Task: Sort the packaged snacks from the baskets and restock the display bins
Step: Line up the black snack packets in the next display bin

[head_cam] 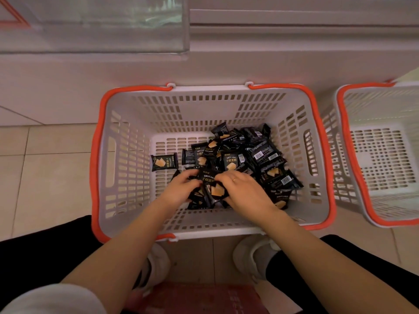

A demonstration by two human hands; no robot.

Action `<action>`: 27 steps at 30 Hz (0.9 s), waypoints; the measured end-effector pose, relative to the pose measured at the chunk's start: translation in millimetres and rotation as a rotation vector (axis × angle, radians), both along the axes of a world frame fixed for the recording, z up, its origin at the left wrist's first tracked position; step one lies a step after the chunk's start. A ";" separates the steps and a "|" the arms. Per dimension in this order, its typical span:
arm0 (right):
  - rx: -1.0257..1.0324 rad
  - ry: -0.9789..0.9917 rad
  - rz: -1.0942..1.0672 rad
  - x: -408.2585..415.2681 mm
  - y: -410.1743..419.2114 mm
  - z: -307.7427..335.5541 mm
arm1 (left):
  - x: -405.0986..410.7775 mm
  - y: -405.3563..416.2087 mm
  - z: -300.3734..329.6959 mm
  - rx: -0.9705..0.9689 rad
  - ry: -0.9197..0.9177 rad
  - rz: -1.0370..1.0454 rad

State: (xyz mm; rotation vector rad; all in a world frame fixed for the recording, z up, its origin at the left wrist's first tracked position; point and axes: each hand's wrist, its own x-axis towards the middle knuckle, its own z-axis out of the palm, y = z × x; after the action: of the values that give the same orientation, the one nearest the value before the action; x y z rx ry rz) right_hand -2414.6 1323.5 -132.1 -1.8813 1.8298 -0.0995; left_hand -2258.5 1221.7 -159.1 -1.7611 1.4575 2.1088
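A white plastic basket (127, 168) with orange handles stands on the floor in front of me. Several black "DRYCAKE" snack packets (260, 155) lie heaped in its right half, and one lone packet (164, 162) lies apart to the left. My left hand (181, 189) and my right hand (244, 191) are both down in the basket, fingers curled around a small bunch of black packets (212, 189) held between them. The packets under my hands are partly hidden.
A second white basket (385, 155) with orange handles stands to the right with nothing visible in it. A clear display bin (113, 23) sits above on a white shelf unit (294, 53). My shoes (251, 257) stand on beige tiles near a red object (199, 298).
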 end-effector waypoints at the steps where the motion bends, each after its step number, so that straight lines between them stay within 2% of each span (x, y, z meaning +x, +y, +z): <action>1: -0.021 0.003 0.027 3.5 -1.5 1.1 | 0.2 -1.7 1.7 0.025 0.011 -0.004; 5: -0.037 0.016 0.105 11.9 -4.2 1.7 | 6.0 -2.8 0.9 0.163 0.069 -0.069; 8: -0.061 -0.063 0.018 12.0 -4.8 0.5 | 12.6 -1.0 -0.5 0.170 0.099 -0.128; 11: 0.006 -0.162 -0.151 1.7 -7.3 -9.2 | 16.0 -4.4 -1.2 0.164 0.103 -0.142; 13: 0.054 -0.101 -0.166 -13.8 -9.6 -21.2 | 16.7 -7.8 -4.3 0.101 0.030 -0.186; 16: 0.194 0.109 -0.096 -37.9 -11.3 -42.8 | 20.6 -12.9 -10.4 -0.001 -0.094 -0.184; 19: 0.323 0.247 0.001 -48.7 -14.1 -53.8 | 23.0 -17.6 -12.3 -0.022 -0.118 -0.138; 22: 0.330 0.389 0.187 -48.9 -22.4 -53.2 | 21.4 -21.7 -8.6 -0.050 -0.112 -0.086; 25: 0.371 0.421 0.298 -43.3 -28.0 -46.0 | 19.9 -22.8 -2.8 -0.104 -0.100 -0.039; 27: 0.355 0.282 0.177 -37.4 -27.7 -36.0 | 18.7 -22.8 5.2 -0.153 -0.092 0.012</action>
State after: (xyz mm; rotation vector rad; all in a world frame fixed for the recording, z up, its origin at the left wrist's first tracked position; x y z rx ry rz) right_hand -2452.0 1295.9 -168.0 -1.8560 1.7048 0.5419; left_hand -2239.7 1198.9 -153.9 -1.8938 1.6267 1.9400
